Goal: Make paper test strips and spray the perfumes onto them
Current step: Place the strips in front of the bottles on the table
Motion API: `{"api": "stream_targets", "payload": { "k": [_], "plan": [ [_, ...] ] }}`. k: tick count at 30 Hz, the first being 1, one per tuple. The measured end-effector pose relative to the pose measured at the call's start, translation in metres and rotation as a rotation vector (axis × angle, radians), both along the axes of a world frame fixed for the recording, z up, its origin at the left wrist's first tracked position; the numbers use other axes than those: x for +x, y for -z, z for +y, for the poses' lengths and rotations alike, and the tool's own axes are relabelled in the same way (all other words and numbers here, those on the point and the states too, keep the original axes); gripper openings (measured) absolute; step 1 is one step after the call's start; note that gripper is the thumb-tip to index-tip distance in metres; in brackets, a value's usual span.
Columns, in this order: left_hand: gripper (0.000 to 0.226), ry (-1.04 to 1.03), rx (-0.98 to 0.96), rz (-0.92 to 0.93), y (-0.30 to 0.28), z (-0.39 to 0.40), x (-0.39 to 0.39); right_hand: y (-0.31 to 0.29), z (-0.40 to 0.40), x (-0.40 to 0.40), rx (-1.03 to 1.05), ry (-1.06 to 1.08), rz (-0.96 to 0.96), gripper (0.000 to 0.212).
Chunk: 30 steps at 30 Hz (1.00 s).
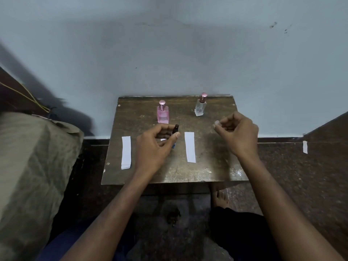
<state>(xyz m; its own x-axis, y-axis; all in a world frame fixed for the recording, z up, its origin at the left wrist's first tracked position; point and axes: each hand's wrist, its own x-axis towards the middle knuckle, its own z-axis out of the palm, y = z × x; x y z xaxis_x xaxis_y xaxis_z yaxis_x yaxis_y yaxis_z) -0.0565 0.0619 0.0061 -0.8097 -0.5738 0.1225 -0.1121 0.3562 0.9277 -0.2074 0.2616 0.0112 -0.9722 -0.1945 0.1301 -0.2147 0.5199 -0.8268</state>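
**Small dark bottle in left hand, cap in right, over the table**

Landmark: pink bottle (162,112), standing upright toward the back of the small wooden table (207,166).

Left hand (153,146) is just in front of the pink bottle, fingers curled round a small dark bottle (175,133), thumb pressed on its side. Nozzle end sticks up, bare; lower end shows blue below the thumb.

Right hand (238,131) is well to the right of the pink bottle, raised above the table, fingers pinched narrow on a small clear cap (217,123).

Clear bottle (200,105) with pinkish top stands right of the pink bottle, a bit further back, apart from it.

Three paper strips lie flat in front of the pink bottle: left strip (126,152), right strip (190,147), and a middle strip (163,139), mostly hidden under the left hand.

A paper scrap (305,147) lies on the floor, far right of the pink bottle.
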Motion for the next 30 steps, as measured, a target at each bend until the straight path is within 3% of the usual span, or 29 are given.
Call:
{"api": "stream_targets", "payload": {
  "k": [8,15,19,22,24,26,28,30],
  "plan": [
    [0.039,0.015,-0.003,-0.004,0.0,0.003,-0.008,0.022,0.002,-0.011,0.353,-0.085,0.022,0.013],
    [0.037,0.037,-0.003,0.013,0.001,0.007,-0.012,0.022,0.001,-0.008,0.373,-0.081,0.02,0.025],
    [0.039,0.045,-0.011,0.006,0.002,0.007,-0.01,0.02,0.004,-0.006,0.374,-0.096,0.007,0.017],
    [0.039,0.054,-0.012,0.001,0.001,0.006,-0.009,0.005,-0.003,0.002,0.362,-0.062,0.316,0.035],
    [0.036,0.062,0.009,0.018,-0.002,0.007,-0.008,-0.007,-0.016,0.016,0.178,-0.128,0.462,0.029],
    [0.032,0.071,0.031,0.054,-0.005,0.01,-0.01,-0.004,-0.031,0.033,-0.014,-0.291,0.2,0.029],
    [0.028,0.084,0.047,0.085,-0.004,0.011,-0.012,0.006,-0.044,0.046,-0.187,-0.458,-0.277,0.039],
    [0.028,0.073,0.022,0.097,-0.003,0.01,-0.012,0.013,-0.054,0.052,-0.392,-0.521,-0.634,0.047]
  ]
}}
